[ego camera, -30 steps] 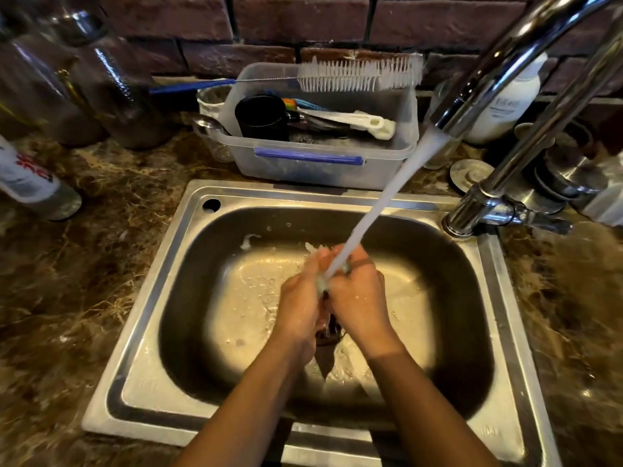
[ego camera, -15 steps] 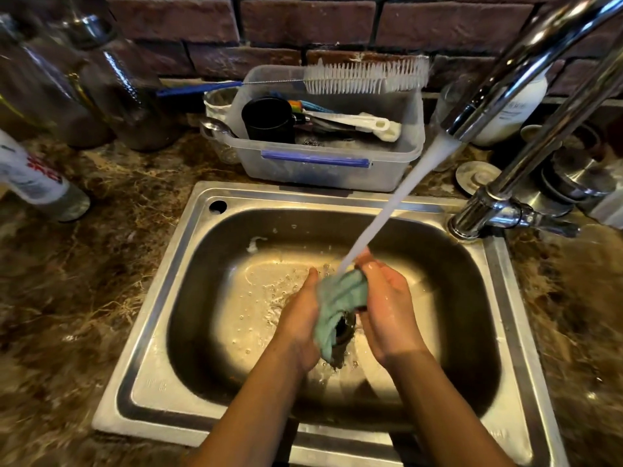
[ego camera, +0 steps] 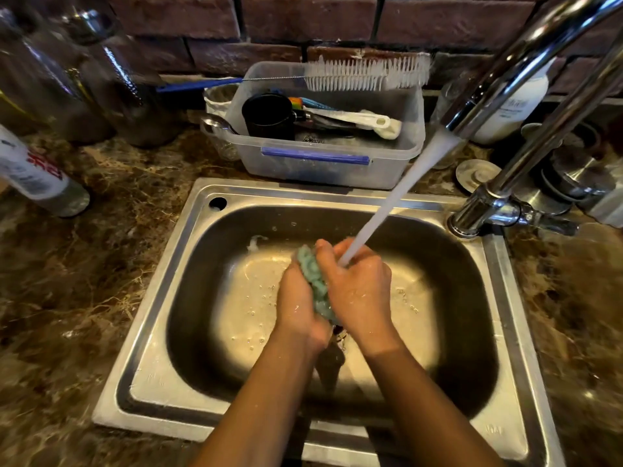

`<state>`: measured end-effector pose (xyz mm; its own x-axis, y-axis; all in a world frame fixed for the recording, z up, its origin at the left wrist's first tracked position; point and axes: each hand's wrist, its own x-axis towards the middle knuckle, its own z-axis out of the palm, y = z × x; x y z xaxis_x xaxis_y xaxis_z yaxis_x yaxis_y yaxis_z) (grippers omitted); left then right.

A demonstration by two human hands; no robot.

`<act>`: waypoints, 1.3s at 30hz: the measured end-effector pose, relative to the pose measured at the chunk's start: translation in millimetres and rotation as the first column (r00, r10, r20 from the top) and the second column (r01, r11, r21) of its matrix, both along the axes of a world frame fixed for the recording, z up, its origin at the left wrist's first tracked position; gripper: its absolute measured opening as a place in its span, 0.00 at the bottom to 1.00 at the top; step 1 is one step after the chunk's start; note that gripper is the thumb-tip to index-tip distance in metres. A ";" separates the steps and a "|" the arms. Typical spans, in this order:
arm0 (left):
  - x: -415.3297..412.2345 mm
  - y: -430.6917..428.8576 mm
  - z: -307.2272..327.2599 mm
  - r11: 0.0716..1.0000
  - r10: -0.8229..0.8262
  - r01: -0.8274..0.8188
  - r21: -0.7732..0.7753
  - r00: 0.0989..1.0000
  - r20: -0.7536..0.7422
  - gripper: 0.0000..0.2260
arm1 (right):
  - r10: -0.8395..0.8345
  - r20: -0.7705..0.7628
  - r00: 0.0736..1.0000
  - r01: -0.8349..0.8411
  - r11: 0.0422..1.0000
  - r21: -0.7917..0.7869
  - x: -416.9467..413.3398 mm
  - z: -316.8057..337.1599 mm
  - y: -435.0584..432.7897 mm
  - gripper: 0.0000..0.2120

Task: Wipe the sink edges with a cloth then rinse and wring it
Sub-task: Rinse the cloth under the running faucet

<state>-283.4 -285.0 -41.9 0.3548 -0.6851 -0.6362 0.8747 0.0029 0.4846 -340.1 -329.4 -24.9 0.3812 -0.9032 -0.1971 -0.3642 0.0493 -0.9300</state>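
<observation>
The teal cloth (ego camera: pixel 315 284) is mostly hidden, bunched between the left hand (ego camera: pixel 298 305) and right hand (ego camera: pixel 360 288), both closed around it over the steel sink (ego camera: pixel 158 274); the faucet (ego camera: pixel 526 72), cut off at top right, pours water (ego camera: pixel 397 193) onto the right hand; a plastic tub (ego camera: pixel 323 163) with a white bottle brush (ego camera: pixel 367 74) across its rim stands just beyond the far rim.

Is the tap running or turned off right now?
Running. A white stream of water pours from the faucet spout down onto the hands, where the left hand and right hand squeeze the green cloth over the sink.
</observation>
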 end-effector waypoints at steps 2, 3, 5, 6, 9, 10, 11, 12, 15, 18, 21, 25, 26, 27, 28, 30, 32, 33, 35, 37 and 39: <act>9.3 2.2 7.3 1.000 0.019 -0.019 -0.011 1.000 0.020 0.24 | 0.064 0.007 0.998 -0.064 0.967 0.248 -4.3 -7.9 -7.9 0.20; 12.2 2.4 11.0 0.999 0.032 -0.034 0.029 0.997 0.072 0.24 | 0.109 0.027 0.994 -0.112 0.930 0.351 -7.6 -9.9 -6.4 0.23; 13.2 0.3 7.5 0.987 0.012 -0.060 0.149 0.952 0.305 0.21 | 0.148 0.054 0.988 -0.157 0.901 0.406 -14.9 -8.9 2.2 0.21; 12.6 -1.2 3.5 0.976 -0.022 -0.077 0.205 0.898 0.440 0.18 | 0.139 0.068 0.988 -0.154 0.915 0.373 -17.8 -7.9 5.4 0.17; 8.4 -2.0 0.5 0.972 -0.061 -0.056 0.229 0.878 0.474 0.13 | 0.098 0.028 0.995 -0.100 0.987 0.126 -24.8 0.3 4.5 0.06; 9.7 -0.3 -0.1 0.985 -0.054 0.002 0.170 0.951 0.306 0.14 | 0.107 0.008 0.994 -0.107 0.992 0.061 -26.3 4.6 2.9 0.06; 10.0 1.9 2.6 0.993 -0.055 0.044 0.107 0.994 0.096 0.16 | 0.130 -0.011 0.991 -0.129 0.991 0.023 -27.7 9.1 1.8 0.08; 10.5 4.2 3.7 0.998 -0.045 0.049 0.043 0.995 -0.083 0.17 | 0.159 -0.036 0.987 -0.159 0.987 -0.011 -29.5 12.8 0.9 0.09; 6.1 7.0 2.5 0.996 0.037 -0.057 -0.067 0.963 -0.268 0.19 | 0.214 -0.129 0.968 -0.234 0.959 -0.162 -41.0 24.9 -0.6 0.09; 0.3 2.2 4.1 0.991 0.095 -0.118 -0.062 0.952 -0.292 0.19 | 0.201 -0.168 0.965 -0.238 0.942 -0.239 -57.8 38.8 -10.0 0.08; -4.9 -6.4 3.7 0.994 0.092 -0.108 -0.019 0.920 -0.380 0.16 | 0.130 -0.230 0.964 -0.200 0.927 -0.317 -74.9 50.6 -24.7 0.08; -10.4 -10.4 5.0 0.995 0.094 -0.101 -0.001 0.928 -0.360 0.13 | 0.054 -0.444 0.894 -0.242 0.894 -0.378 -91.7 66.4 -49.5 0.13; -11.6 -11.0 6.2 0.996 0.087 -0.091 0.006 0.936 -0.341 0.15 | 0.018 -0.501 0.865 -0.248 0.884 -0.396 -96.7 66.9 -58.1 0.15; -11.8 -11.8 6.7 0.996 0.087 -0.091 0.006 0.935 -0.344 0.18 | -0.027 -0.546 0.837 -0.247 0.872 -0.422 -101.0 65.7 -67.2 0.16; -12.0 -12.7 7.2 0.996 0.083 -0.088 0.003 0.933 -0.349 0.20 | -0.081 -0.576 0.814 -0.237 0.858 -0.456 -106.6 63.5 -77.2 0.18; -10.9 -12.4 10.5 0.999 0.043 -0.044 0.004 0.949 -0.314 0.21 | -0.181 -0.610 0.771 -0.187 0.852 -0.489 -118.0 58.0 -96.5 0.21; -10.2 -11.8 13.2 1.000 0.008 -0.005 0.011 0.964 -0.264 0.21 | -0.218 -0.644 0.734 -0.137 0.880 -0.454 -126.7 55.0 -111.7 0.22; -10.2 -11.4 15.1 1.000 0.001 0.003 0.014 0.969 -0.246 0.21 | -0.216 -0.652 0.727 -0.124 0.893 -0.434 -129.5 53.7 -117.0 0.22; -10.0 -11.3 19.0 0.999 -0.004 0.012 0.032 0.972 -0.235 0.20 | -0.221 -0.664 0.714 -0.113 0.900 -0.421 -131.5 53.8 -121.9 0.22; -9.9 -12.7 23.0 1.000 0.007 0.000 0.030 0.971 -0.237 0.20 | -0.249 -0.680 0.689 -0.101 0.897 -0.431 -132.0 55.4 -122.0 0.23; -9.1 -14.0 24.8 0.999 0.017 -0.010 0.034 0.973 -0.231 0.18 | -0.284 -0.693 0.662 -0.084 0.891 -0.446 -132.2 57.1 -121.1 0.24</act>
